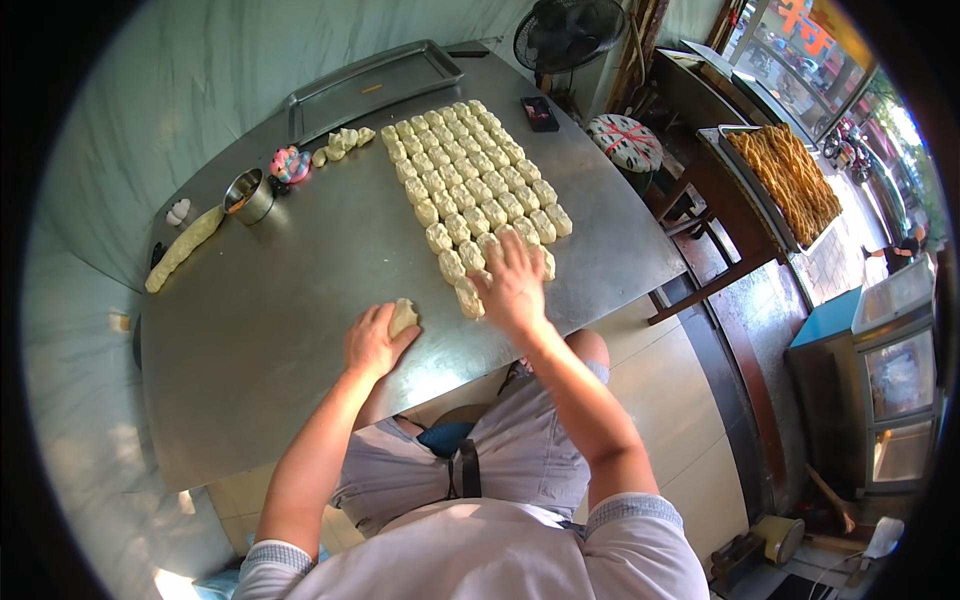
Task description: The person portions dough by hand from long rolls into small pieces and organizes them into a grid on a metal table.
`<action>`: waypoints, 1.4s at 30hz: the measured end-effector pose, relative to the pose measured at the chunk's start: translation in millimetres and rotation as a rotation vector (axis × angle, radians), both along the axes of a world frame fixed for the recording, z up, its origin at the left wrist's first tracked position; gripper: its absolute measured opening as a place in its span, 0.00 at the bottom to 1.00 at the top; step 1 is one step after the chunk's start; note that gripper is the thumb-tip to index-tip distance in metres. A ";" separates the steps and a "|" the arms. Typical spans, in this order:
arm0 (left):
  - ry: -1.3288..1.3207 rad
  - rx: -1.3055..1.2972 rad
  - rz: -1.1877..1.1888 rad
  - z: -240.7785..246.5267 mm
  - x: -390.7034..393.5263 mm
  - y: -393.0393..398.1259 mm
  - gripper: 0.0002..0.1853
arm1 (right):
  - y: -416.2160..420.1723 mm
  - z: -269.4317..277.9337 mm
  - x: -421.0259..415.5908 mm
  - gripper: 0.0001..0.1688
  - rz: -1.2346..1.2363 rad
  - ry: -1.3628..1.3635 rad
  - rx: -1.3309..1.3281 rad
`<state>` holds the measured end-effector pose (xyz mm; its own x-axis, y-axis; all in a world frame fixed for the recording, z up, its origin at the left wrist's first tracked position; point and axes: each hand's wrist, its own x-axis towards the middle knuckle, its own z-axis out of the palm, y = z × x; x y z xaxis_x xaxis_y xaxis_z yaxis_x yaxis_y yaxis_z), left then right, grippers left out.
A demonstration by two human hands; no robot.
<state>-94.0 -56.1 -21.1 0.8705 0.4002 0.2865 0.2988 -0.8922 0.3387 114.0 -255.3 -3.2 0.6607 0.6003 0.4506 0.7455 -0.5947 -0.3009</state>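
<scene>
My left hand (370, 341) curls around a small dough piece (403, 318) on the steel tabletop, near the front edge. To its right, rows of pale dough pieces (461, 166) lie close together in a block. My right hand (516, 289), a little blurred, spreads its fingers over the nearest rows and hides some pieces there. A dough piece (469, 298) at the block's near corner lies beside my right thumb. I cannot tell how firmly the right fingertips touch the dough beneath them.
On the steel table (300, 270) are a dough roll (184, 249), a metal cup (249, 196), a colourful figurine (289, 163), dough scraps (343, 145), a metal tray (375, 88) and a phone (540, 114). A fan (568, 34) stands behind. Fried dough twists (784, 180) fill a tray at right.
</scene>
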 end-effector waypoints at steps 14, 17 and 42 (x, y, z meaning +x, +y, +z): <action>0.042 -0.305 0.108 4.2 26.8 -41.7 0.41 | 85.7 -15.9 -89.9 0.26 0.058 0.800 0.531; 0.161 -0.317 0.151 13.0 29.1 -37.5 0.41 | 87.4 -1.5 -96.2 0.23 0.083 0.858 0.465; 0.372 0.027 0.021 26.9 51.9 -22.3 0.18 | 105.1 -20.3 -78.0 0.25 -0.174 0.891 0.495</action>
<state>-42.1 -78.4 5.9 0.9085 0.4162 -0.0373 0.4158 -0.8914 0.1802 36.1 -150.2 -23.5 0.9356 0.3450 -0.0745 0.0475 -0.3324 -0.9420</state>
